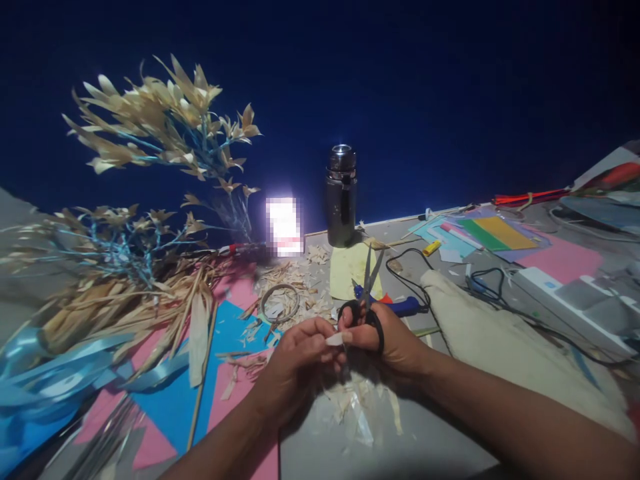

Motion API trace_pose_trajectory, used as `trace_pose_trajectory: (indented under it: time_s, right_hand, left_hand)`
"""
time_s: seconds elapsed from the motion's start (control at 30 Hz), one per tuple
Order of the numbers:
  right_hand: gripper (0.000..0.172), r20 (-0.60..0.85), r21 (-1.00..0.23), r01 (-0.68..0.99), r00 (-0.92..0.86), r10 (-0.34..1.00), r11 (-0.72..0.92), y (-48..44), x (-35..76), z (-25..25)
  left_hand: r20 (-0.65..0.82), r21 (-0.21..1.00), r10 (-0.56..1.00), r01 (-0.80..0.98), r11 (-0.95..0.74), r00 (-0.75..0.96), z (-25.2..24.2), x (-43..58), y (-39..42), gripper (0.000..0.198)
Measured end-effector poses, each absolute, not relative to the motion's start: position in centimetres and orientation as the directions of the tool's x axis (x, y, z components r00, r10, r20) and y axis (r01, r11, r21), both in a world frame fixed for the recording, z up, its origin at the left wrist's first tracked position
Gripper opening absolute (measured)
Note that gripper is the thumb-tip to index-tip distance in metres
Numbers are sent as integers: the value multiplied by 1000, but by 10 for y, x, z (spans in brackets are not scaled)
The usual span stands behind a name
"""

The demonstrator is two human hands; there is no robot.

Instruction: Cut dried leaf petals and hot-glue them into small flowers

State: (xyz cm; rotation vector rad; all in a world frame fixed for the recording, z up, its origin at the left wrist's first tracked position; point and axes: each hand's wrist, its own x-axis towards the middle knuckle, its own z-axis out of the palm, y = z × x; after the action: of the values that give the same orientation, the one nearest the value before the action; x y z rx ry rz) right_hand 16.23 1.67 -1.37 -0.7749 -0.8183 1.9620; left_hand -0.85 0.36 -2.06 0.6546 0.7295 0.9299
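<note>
Between the fingertips of both hands is a small pale petal-shaped piece (335,340), perhaps dried husk. My left hand (305,353) pinches its left end. My right hand (393,337) has the black-handled scissors (370,277) hooked on its fingers, blades pointing up and away from me, while its thumb and finger touch the piece's right end. Behind the scissors lies a blue-handled tool (403,307), perhaps a glue gun, on the grey table. Pale scraps (357,400) are scattered under my hands.
Dried-husk flowers on blue stems (185,133) rise at the left above husks (170,293) and blue ribbon (50,380). A tape roll (279,303), dark flask (342,207) and bright pixelated light (283,227) stand ahead. Rightward lie cream cloth (500,333), a power strip (575,310) and coloured paper (505,233).
</note>
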Motion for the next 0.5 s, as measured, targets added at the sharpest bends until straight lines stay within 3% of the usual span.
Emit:
trace_pose_trajectory:
  time_s: [0.27,0.37,0.43,0.5]
  right_hand:
    - [42,-232,-822,-409,-396,889,-396,15,164,-14]
    - [41,-213,-840,-424,-319,924,-340,19,166,-13]
    - [38,-197,-852,-428,-269,943,-301,22,166,-12]
    - [36,-197,-859,-420,-258,946,-293,23,167,-10]
  left_hand:
    - [-299,782,876,-430,452,378,-16,-5,0,27]
    - [-332,822,914,-404,401,231,-3,-17,13,26]
    - [-316,914,945,-238,328,89,6,-29,35,25]
    - [-177,982,982,74,172,65,14,-40,67,23]
